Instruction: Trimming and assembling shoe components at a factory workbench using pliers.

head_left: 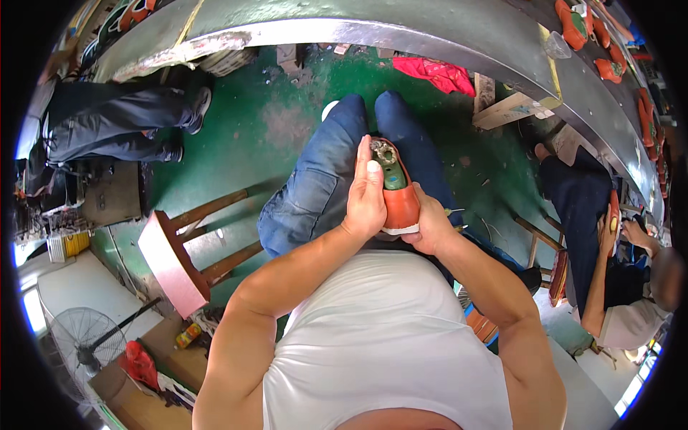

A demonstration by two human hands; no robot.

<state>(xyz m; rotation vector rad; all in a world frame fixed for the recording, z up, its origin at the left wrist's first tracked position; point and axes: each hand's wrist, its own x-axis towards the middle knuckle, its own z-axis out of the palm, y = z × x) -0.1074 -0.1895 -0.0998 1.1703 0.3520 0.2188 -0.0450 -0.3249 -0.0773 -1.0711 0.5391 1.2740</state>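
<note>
An orange-red shoe with a green shoe last inside rests over my lap, between my hands. Its rounded end points toward my body and has a pale edge along the bottom. My left hand presses along the shoe's left side, fingers stretched forward and thumb near the opening. Around the right side of the rounded end, my right hand grips the shoe. Most of the right fingers are hidden beneath it. The far end of the last looks worn and mottled.
A grey workbench curves across the front, with several orange shoes on its right part. A wooden stool stands at left. Red cloth lies under the bench. Other people sit at both sides; the right one holds a shoe.
</note>
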